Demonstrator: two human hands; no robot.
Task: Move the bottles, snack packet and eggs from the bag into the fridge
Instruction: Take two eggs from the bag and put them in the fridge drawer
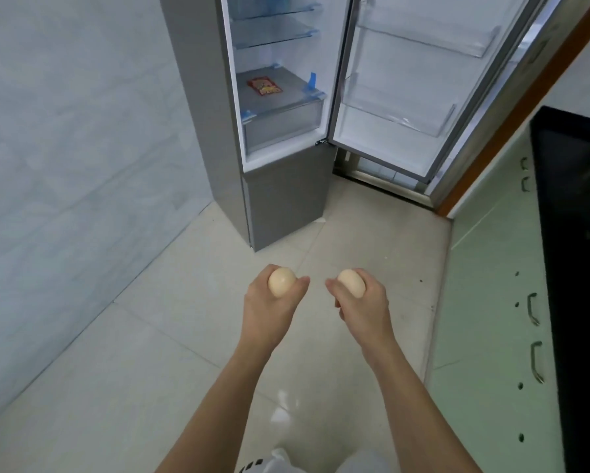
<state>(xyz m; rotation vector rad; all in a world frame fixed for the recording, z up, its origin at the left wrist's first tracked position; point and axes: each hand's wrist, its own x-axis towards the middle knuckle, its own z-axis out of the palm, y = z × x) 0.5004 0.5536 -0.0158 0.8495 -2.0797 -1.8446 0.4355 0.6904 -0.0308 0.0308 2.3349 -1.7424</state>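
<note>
While gripped: egg (281,281) inside left fingers (300,283)

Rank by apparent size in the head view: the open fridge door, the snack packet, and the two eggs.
1. Fridge door, largest by far.
2. Left egg and right egg: alike.
3. Snack packet: looks about egg-sized, but it lies farther away, so its rank is unsure.

Pale marbled wall (65,131) at left, glossy cream floor tiles (184,336) — light-green cabinets (484,302), black countertop (580,268) at right.
</note>
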